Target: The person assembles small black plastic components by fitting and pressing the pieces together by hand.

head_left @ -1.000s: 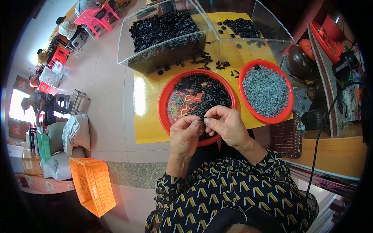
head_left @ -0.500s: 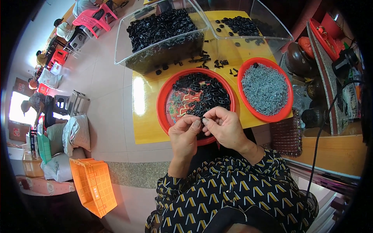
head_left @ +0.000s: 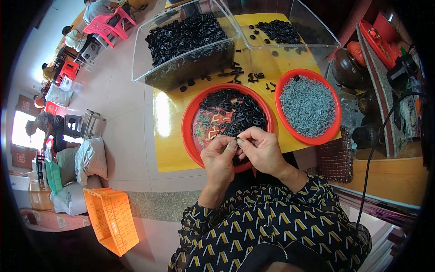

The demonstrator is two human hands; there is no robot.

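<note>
Over the near rim of a round red tray [head_left: 186, 136], my left hand [head_left: 219, 155] and my right hand [head_left: 262, 152] meet fingertip to fingertip. Both pinch a small black part [head_left: 237, 138], mostly hidden by thumbs and fingers. Inside the tray lie many black oval plastic pieces [head_left: 247, 113] with holes, along with smaller black bits. To the right stands a red oval tray [head_left: 334, 131] heaped with silvery screws [head_left: 306, 106]; one black piece rests at its far edge.
A clear plastic bin [head_left: 190, 68] full of black pieces stands behind the round tray. Another clear bin [head_left: 290, 45] beside it holds fewer. Loose black parts [head_left: 233, 71] lie on the yellow tabletop [head_left: 170, 154]. An orange crate [head_left: 113, 222] is on the floor at left; several people sit farther off.
Both hands stay together at the tray's near rim, still pinching the small part. The view has shifted slightly, and little else differs.
</note>
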